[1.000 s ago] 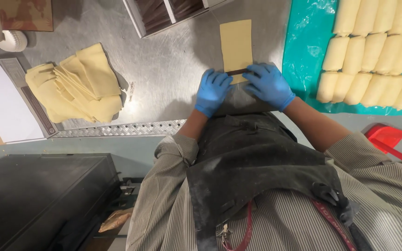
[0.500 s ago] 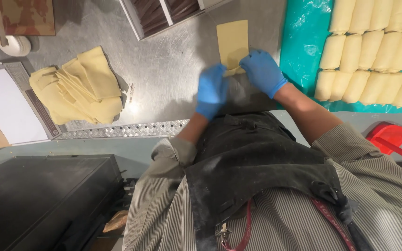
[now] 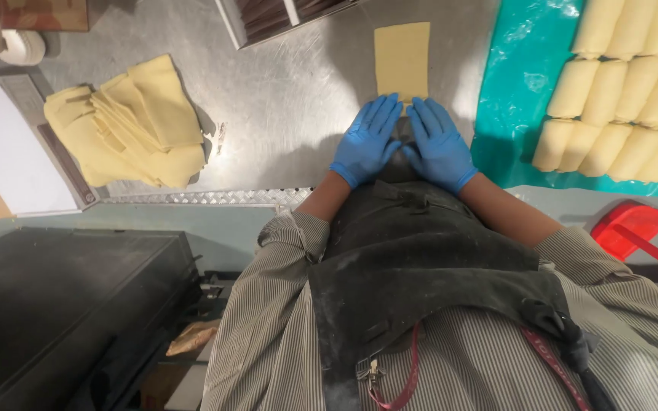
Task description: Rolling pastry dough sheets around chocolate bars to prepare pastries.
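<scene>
Your left hand point(image 3: 367, 141) and right hand point(image 3: 437, 143), both blue-gloved, lie flat and open, side by side, fingertips pressing the near end of the yellow dough sheet point(image 3: 402, 57) stretching away beyond them.

Steel table point(image 3: 283, 114) with pasta sheets point(image 3: 127, 122), teal film point(image 3: 523, 84).

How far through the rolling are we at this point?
Done: rows of finished rolls lie on the teal sheet. In hand: left hand and right hand press flat on the near end of one pastry sheet. Left: a stack of unrolled sheets.
</scene>
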